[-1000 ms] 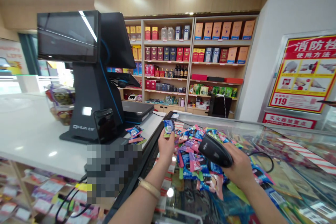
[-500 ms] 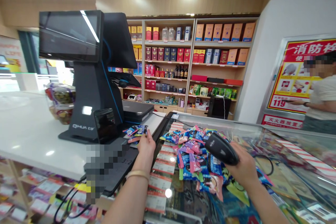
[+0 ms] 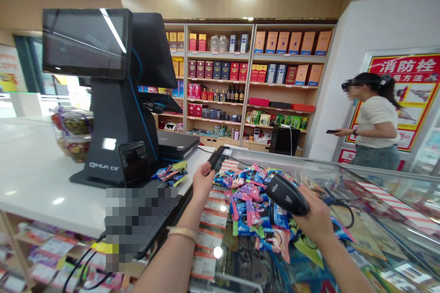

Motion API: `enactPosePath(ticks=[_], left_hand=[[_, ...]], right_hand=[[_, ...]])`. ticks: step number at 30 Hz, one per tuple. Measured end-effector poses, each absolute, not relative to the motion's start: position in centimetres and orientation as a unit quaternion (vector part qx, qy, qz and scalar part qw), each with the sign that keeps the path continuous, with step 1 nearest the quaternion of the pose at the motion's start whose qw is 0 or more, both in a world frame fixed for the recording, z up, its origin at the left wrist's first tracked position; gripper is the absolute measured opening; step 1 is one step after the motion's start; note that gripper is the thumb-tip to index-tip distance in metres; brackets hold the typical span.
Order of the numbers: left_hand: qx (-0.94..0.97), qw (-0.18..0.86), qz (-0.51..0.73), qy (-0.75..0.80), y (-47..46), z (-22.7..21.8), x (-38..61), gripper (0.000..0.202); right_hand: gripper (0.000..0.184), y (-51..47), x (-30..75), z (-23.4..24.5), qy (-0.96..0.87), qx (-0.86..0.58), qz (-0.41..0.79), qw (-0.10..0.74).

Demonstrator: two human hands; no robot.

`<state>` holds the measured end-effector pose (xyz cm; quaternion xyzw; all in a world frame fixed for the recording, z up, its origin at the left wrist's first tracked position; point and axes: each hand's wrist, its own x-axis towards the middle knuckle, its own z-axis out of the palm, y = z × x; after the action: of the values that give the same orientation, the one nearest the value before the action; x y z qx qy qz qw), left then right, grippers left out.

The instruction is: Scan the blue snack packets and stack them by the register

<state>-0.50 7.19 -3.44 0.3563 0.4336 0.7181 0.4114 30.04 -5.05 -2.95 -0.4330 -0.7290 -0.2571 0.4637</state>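
Right grip (image 3: 314,214) clamped on scanner (image 3: 287,195); left grip (image 3: 202,181) apart, near packets (image 3: 252,192): probably light, soft, slippery; pinch by edge.

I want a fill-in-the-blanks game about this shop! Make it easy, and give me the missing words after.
1. The black scanner is in the ____ hand.
2. The gold band is around the ____ wrist of the person wearing the camera.
3. The bigger pile of snack packets lies on a display case topped with ____.
4. The dark register stands on a ____ counter.

Missing words: right; left; glass; white.
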Motion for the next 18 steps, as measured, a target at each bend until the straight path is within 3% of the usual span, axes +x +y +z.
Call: enactPosePath(ticks=[4, 7, 12, 18], left_hand=[[0.670, 0.202, 0.517, 0.494, 5.9, -4.3, 0.9, 0.060], [0.753, 0.109, 0.375, 0.530, 5.9, -5.1, 1.1, 0.065], [0.767, 0.076, 0.355, 0.529, 6.4, -5.4, 0.8, 0.051], [0.765, 0.041, 0.335, 0.548, 6.0, -4.8, 0.8, 0.055]], right_hand=[[0.013, -4.9, 29.9, -3.2, -0.730, -0.446, -0.238, 0.459], [0.015, -4.9, 29.8, -3.2, -0.732, -0.447, -0.229, 0.460], [0.014, -5.2, 29.4, -2.7, -0.732, -0.451, -0.214, 0.463], [0.016, -5.3, 29.0, -2.6, -0.733, -0.449, -0.211, 0.465]])
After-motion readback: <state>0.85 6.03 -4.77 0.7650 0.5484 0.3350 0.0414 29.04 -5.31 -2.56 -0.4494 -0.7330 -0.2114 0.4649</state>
